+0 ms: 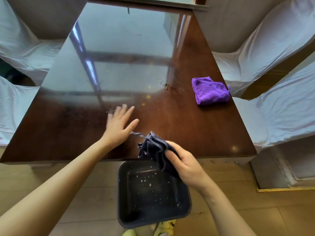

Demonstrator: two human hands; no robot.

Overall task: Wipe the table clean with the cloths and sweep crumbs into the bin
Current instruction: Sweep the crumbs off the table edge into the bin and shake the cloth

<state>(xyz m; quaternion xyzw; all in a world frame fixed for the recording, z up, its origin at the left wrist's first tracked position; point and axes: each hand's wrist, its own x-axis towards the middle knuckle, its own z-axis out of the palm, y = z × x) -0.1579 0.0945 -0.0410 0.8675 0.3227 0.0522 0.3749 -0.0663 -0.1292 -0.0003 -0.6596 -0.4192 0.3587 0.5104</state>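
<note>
A glossy dark brown table (196, 126) fills the middle of the view. My right hand (185, 165) grips a bunched dark blue cloth (154, 148) at the table's near edge, above a dark bin (122, 193) on the floor. White crumbs speckle the bin's bottom. My left hand (119, 124) lies flat on the tabletop with fingers spread, slightly blurred, holding nothing. A folded purple cloth (210, 91) rests near the table's right edge. A small wet patch with droplets (167, 86) sits left of the purple cloth.
Chairs with white covers stand on both sides: two on the right (265, 50) and two on the left (15, 48). The floor (85, 193) is light wood. Yellow-green shoes (166, 227) show below the bin.
</note>
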